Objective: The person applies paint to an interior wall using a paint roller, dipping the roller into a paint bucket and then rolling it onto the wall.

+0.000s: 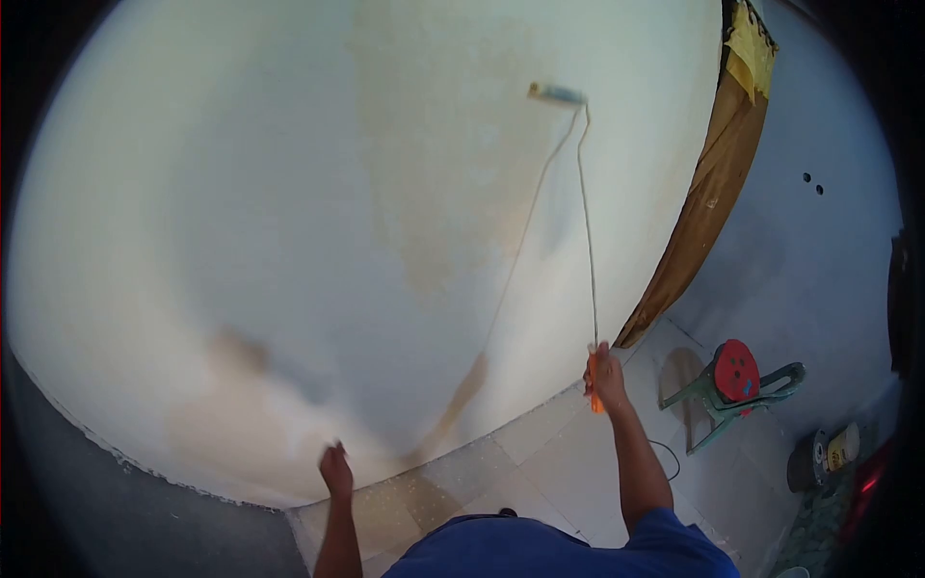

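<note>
My right hand (601,374) is wrapped around the orange handle of a paint roller (587,212). A long thin metal rod runs up from that handle to the roller head (557,93), which is at the upper part of the pale wall (299,173). Patches of a darker, beige tone show on the wall below and left of the roller head. Low in front of the wall, my left hand (335,469) is raised with its fingers curled in, and no object shows in it. Shadows of the roller and my arms fall across the wall.
Brown paper or sheeting (718,173) covers a strip at the wall's right edge. On the tiled floor (540,433) stands a green plastic chair (713,409) with a round red piece (736,370) on it. Buckets (807,460) sit farther right. A thin cable (674,458) lies nearby.
</note>
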Tool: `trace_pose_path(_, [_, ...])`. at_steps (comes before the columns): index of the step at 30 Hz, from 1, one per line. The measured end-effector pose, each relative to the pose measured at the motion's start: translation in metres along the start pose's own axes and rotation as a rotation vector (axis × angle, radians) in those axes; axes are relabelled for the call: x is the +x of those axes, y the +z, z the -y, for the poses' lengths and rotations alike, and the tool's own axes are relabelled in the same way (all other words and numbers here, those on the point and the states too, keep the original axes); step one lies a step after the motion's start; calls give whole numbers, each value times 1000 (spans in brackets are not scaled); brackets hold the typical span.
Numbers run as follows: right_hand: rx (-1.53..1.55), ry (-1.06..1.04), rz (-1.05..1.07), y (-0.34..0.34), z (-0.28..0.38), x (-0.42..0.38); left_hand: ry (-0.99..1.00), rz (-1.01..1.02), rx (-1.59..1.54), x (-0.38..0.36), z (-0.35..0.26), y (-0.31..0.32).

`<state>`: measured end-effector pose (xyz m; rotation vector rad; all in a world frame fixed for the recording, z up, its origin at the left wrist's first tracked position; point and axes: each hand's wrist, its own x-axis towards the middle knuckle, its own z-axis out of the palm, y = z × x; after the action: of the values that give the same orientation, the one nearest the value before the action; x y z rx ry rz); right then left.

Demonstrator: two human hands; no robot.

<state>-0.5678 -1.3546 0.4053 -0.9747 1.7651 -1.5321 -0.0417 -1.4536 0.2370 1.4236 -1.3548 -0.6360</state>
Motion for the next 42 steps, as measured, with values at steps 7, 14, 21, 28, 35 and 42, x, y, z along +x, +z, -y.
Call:
trace_pose_path(7, [-69, 67, 13, 5, -79, -30, 906, -636, 247, 149, -251, -45])
trace_pose_path(14, [26, 193, 54, 18, -142, -94, 968, -711, 534, 211, -318, -30])
trace_pose_path(21, [34, 14, 9, 19, -59, -10, 987, -842, 614, 224, -309, -25])
trace_pose_path(28, [40, -3, 6, 2, -51, 8, 989, -852, 656, 224, -298, -25])
trace_pose_path(35, [27, 93, -15, 5, -134, -47, 979, -870, 664, 222, -296, -22])
trace_pose_path(42, [90, 15, -14, 18, -59, 6, 987, -863, 671, 224, -295, -23])
